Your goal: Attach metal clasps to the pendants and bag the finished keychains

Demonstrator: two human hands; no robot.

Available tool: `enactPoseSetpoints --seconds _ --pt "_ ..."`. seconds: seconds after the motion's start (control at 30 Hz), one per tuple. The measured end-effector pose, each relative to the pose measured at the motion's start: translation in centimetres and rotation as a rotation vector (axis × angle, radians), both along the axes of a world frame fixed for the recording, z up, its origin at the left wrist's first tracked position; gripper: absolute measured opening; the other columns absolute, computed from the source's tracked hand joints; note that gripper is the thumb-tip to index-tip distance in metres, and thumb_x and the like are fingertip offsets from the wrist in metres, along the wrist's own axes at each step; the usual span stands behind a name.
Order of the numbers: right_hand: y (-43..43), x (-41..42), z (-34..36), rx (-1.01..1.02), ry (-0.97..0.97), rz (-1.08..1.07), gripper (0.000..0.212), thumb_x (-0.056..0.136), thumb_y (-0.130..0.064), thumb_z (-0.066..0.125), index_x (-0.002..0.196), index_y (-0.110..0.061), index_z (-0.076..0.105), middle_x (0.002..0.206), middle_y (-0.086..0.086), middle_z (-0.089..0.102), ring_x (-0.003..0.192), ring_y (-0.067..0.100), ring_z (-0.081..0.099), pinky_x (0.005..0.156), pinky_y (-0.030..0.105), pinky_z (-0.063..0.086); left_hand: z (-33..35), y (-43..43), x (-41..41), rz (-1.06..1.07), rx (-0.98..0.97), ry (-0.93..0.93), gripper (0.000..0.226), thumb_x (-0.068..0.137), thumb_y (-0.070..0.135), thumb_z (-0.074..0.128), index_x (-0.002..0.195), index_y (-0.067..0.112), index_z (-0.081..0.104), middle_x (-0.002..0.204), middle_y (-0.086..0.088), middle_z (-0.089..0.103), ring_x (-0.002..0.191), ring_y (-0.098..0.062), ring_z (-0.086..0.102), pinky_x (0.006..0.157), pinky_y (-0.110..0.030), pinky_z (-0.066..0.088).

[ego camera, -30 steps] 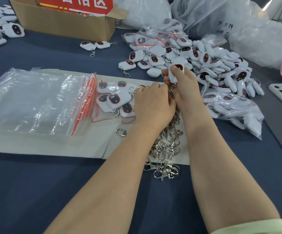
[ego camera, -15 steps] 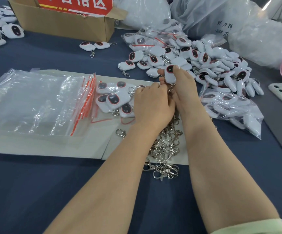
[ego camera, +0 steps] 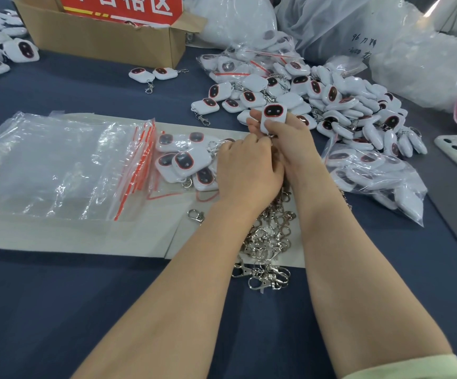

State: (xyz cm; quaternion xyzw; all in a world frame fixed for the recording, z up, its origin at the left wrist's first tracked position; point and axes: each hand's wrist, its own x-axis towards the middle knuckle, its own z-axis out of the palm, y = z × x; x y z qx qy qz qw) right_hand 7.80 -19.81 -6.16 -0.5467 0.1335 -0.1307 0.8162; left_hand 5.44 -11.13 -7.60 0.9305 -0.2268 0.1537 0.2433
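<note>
Pendant pinched upright in right hand mid-table, near the far-right pendant pile; left hand curled at its lower end, can't tell what it holds, clasp heap under wrists.

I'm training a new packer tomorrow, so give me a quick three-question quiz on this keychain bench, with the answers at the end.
1. True or false: the right hand holds a white pendant with its dark face toward the camera.
2. Where do most of the loose metal clasps lie? A, in the cardboard box; B, on the pale sheet between the forearms; C, inside a zip bag.
3. On which side of the left hand is the stack of empty zip bags?
Key: 1 true; 2 B; 3 its left side.
</note>
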Motion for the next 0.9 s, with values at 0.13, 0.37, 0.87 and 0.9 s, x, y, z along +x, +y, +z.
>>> enactPoseSetpoints --seconds 0.13,0.37,0.87,0.9 --pt "-0.1 0.0 0.0 -0.062 0.002 0.024 0.032 0.096 0.01 0.038 0.126 0.01 0.051 0.119 0.019 0.061 0.099 0.022 0.067 0.084 0.02 0.054 0.0 0.0 0.0 0.002 -0.001 -0.001 0.026 0.089 0.032 0.044 0.104 0.016 0.058 0.103 -0.003 0.062 0.095 -0.025 0.057 0.094 -0.035 0.033" --pt "0.2 -0.1 0.3 -0.049 -0.002 -0.03 0.033 0.096 0.005 0.043 0.129 0.006 0.046 0.123 0.017 0.063 0.098 0.023 0.068 0.09 0.033 0.055 0.5 0.0 -0.6 0.087 -0.007 -0.059 0.026 0.088 0.031 0.048 0.105 0.015 0.059 0.11 -0.003 0.059 0.11 -0.026 0.046 0.095 -0.038 0.024" --pt "-1.1 -0.1 3.6 -0.532 0.118 -0.284 0.025 0.088 -0.023 0.066 0.108 -0.01 0.057 0.093 0.002 0.064 0.072 0.01 0.065 0.071 0.025 0.053 2.0 1.1 0.3 0.271 -0.278 0.183 0.025 0.092 0.028 0.044 0.089 0.018 0.066 0.092 0.0 0.062 0.103 -0.026 0.05 0.094 -0.04 0.025" --pt "-1.1 -0.1 3.8 -0.566 0.145 -0.287 0.031 0.087 -0.024 0.066 0.113 -0.011 0.055 0.107 0.005 0.064 0.089 0.017 0.066 0.082 0.03 0.054 2.2 1.2 0.3 0.285 -0.292 0.173 0.024 0.093 0.028 0.044 0.09 0.018 0.065 0.093 0.0 0.062 0.104 -0.026 0.05 0.092 -0.039 0.024"
